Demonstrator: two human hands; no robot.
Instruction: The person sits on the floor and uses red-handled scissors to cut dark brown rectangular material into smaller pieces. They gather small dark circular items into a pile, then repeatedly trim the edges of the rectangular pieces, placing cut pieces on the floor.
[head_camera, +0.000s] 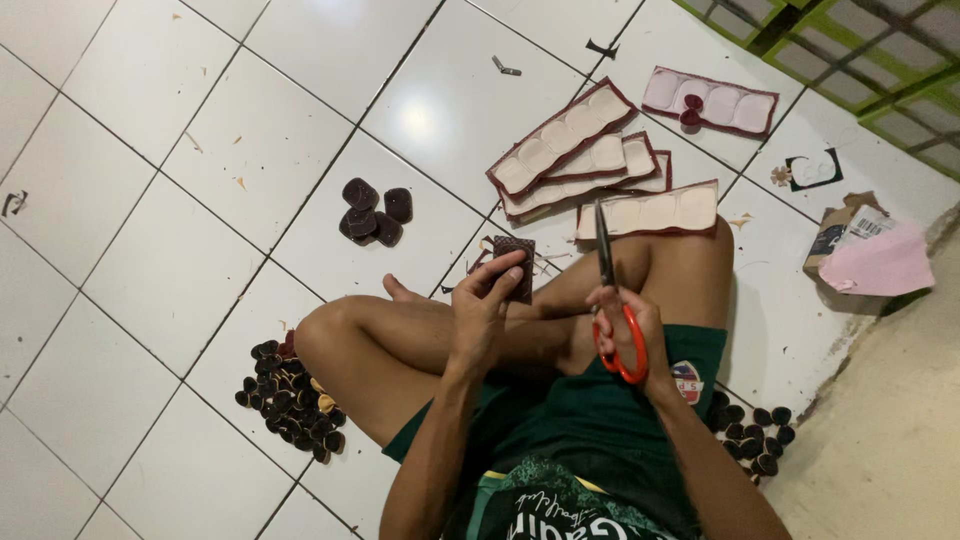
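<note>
I sit cross-legged on a white tiled floor (150, 250). My left hand (485, 305) holds a small dark maroon piece (517, 258) up over my knee, thumb and fingers pinched on it. My right hand (632, 330) grips a pair of scissors with orange handles (612, 300); the blades point up and look closed, a hand's width right of the piece.
Long maroon-edged strips with pale oval cut-outs (580, 150) lie ahead, another strip (710, 100) farther right. Dark cut pieces sit in a small group (372, 212) and in piles by my left knee (290, 400) and right hip (750, 430). A pink sheet and small box (865, 250) lie right.
</note>
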